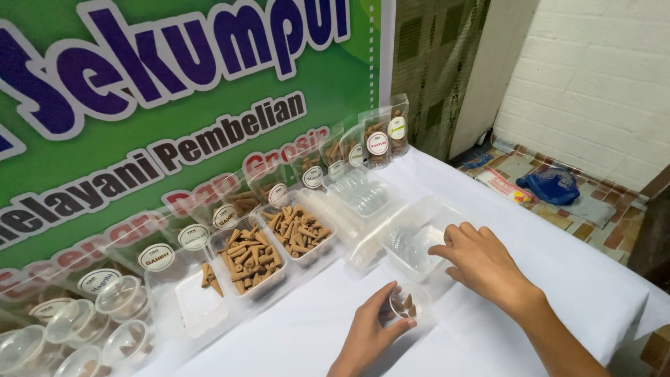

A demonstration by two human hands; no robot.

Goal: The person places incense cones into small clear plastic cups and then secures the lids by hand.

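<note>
We see a small clear cup (403, 306) with a few brown cones in it, standing on the white tablecloth (293, 335) near the table's front edge, between our two hands. Our left hand (370, 335) comes up from the bottom of the view with the wrist low and the fingers curled round the cup's near side, thumb and forefinger pinching its rim, so this hand is grasping the cup. Our right hand (481, 262) reaches in from the lower right, forearm slanting across the cloth, palm down and fingers spread loosely; its fingertips rest on the rim of a clear tub (412, 244) that holds a stack of clear lids, and it grips nothing that we can make out. The cup sits just below and left of that hand, close but not touching it. Farther left lie two open trays (276, 244) filled with brown cones and a nearly empty tray (199, 300) with a couple of cones. Along the green banner (139, 105) stands a row of labelled clear pouches (380, 139), and at far left a cluster of lidded cups (84, 328).
</note>
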